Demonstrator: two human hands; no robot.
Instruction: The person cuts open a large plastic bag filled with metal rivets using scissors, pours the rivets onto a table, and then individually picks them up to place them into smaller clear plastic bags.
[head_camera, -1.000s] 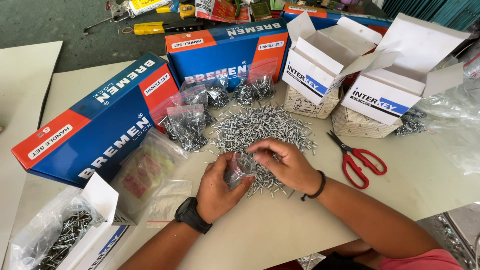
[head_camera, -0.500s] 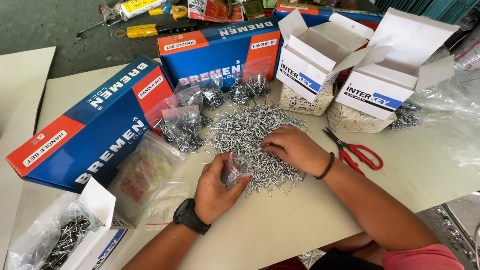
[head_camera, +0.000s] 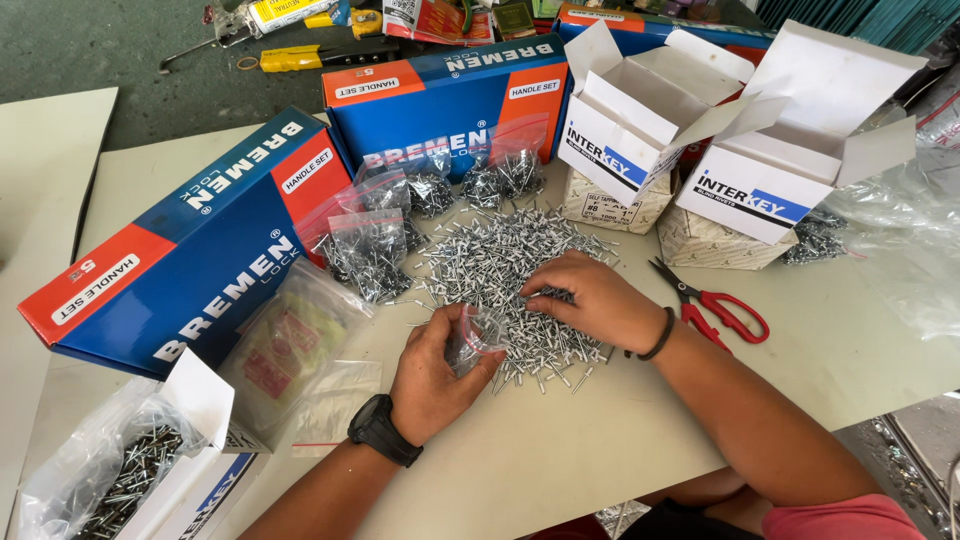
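Head view, left hand: the left hand (head_camera: 432, 372) is curling its fingers around a small clear bag (head_camera: 474, 335), pinching its mouth open at the near edge of the rivet pile (head_camera: 510, 280)
Head view, right hand: the right hand (head_camera: 590, 298) is lying palm down on the pile, fingers bent and gathering rivets, not closing on anything I can make out
Bag: it is sitting between the two hands, touching the rivets
Filled bags: several small bags of rivets (head_camera: 372, 250) are leaning against the blue boxes (head_camera: 200, 260)
Scissors: red-handled scissors (head_camera: 715, 305) are lying just beside the right wrist
White cartons: two open cartons (head_camera: 750, 195) are standing behind the pile
Table: the pale table (head_camera: 560, 450) is carrying all of it
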